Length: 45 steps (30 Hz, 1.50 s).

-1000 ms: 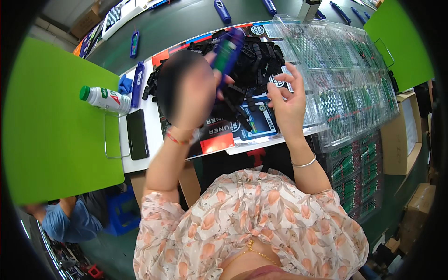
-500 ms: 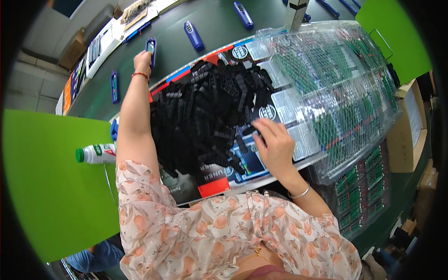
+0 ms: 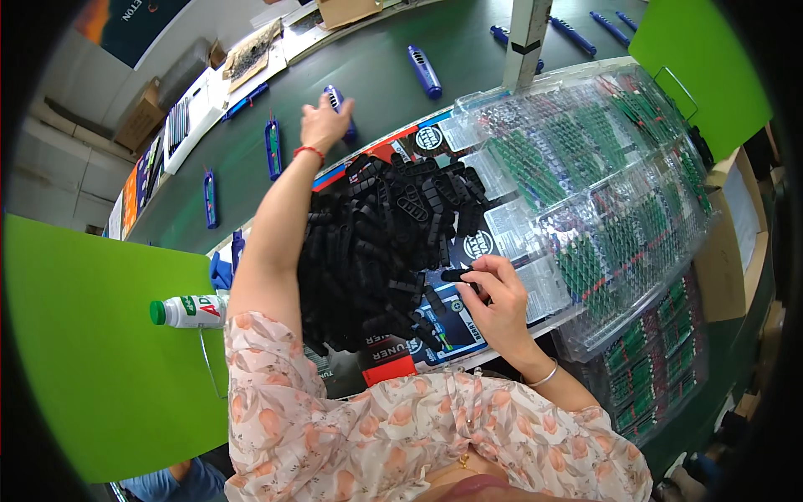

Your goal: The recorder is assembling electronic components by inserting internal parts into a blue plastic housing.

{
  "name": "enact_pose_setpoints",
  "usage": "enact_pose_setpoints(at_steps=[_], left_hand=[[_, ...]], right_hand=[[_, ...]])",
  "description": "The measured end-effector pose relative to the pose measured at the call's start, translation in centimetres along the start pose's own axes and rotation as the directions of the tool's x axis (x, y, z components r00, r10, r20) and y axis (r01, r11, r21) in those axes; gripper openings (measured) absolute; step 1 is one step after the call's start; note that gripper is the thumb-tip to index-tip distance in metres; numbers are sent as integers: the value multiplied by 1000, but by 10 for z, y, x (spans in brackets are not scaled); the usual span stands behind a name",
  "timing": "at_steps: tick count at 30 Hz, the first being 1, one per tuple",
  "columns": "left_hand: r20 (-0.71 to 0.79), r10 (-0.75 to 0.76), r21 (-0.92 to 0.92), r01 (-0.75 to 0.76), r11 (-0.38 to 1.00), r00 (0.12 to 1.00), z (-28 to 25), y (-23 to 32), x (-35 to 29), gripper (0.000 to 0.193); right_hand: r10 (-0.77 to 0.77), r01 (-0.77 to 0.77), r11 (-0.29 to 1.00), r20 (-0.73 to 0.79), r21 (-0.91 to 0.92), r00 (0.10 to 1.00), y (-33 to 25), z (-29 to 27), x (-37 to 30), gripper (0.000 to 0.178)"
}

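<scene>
My left hand point(image 3: 326, 123) reaches over the dark green surface to a blue elongated casing point(image 3: 336, 99). Its fingers are spread at that casing, and the palm side is hidden. Between thumb and fingers of my right hand point(image 3: 498, 303) is a small black plastic piece point(image 3: 454, 274), above the printed sheet. A large heap of similar black pieces point(image 3: 360, 259) lies on the sheet between my arms. Left of my left hand rests an open blue casing point(image 3: 273, 151) with a green circuit board inside; another such casing point(image 3: 210, 199) lies farther left.
Clear plastic trays point(image 3: 585, 167) of green circuit boards are stacked at right, beside a cardboard box point(image 3: 736, 243). Green panels point(image 3: 109, 335) flank me. A white bottle point(image 3: 191, 311) stands by my left arm. A metal post point(image 3: 527, 46) rises at the back, near more blue casings point(image 3: 425, 72).
My left hand has let go of an open blue casing and moved right to another one. My right hand has lifted a black piece at the heap's edge. The view has tilted.
</scene>
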<state>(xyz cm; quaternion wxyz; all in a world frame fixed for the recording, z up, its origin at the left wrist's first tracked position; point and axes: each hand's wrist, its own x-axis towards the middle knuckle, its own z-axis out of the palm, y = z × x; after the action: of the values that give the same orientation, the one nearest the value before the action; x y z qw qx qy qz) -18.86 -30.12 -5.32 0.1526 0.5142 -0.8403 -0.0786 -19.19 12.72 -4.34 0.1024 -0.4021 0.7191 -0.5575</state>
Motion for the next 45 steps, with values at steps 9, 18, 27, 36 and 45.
enact_pose_setpoints(at_steps=[9,18,27,36,45], left_hand=[[399,105,-808,295,510,911,-62,18,-46,63],[401,421,-908,412,71,813,-141,54,-278,49],[370,397,-896,435,-85,840,-115,68,-354,48],[267,319,-959,283,-2,909,-96,82,-385,45],[304,304,-950,309,33,903,-95,100,-373,34]], right_hand=[[54,-31,978,-107,205,993,-7,-8,-3,17],[-300,309,950,-152,39,942,-89,-42,54,16],[-403,398,905,3,-151,915,-73,-38,41,10],[-389,337,869,-81,-363,918,-71,-35,14,24],[-283,293,907,77,-303,956,-72,-64,31,58]])
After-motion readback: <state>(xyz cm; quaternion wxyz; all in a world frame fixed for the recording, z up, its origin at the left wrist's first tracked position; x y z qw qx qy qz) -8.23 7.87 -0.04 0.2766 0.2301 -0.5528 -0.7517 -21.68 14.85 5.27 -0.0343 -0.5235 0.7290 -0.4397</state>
